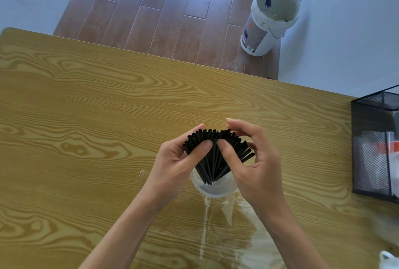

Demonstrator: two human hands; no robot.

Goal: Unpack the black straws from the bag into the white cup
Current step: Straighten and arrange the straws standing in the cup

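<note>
- Fanning out between both hands, a bundle of thin black plastic straws (216, 152) stands with its lower ends inside a round white cup (216, 189) directly beneath the hands.
- Left hand (172, 160) grips the left side of the bundle, thumb pressed on the front, fingers curled behind.
- Right hand (252, 160) grips the right side the same way, thumb on the near face, fingers arched over the straw tops.
- Both thumbs sit just beside each other at the middle of the fan.
- Crumpled clear plastic bag (228, 225) lies flat on the yellow wood-grain surface (86, 117), below the cup and between the forearms.
- Black wire-mesh basket (375, 145) sits well to the right of the right hand, at the surface's edge.
- White plastic bucket (269, 20) stands on the brown plank floor (151, 9) beyond the surface, far past the hands.
</note>
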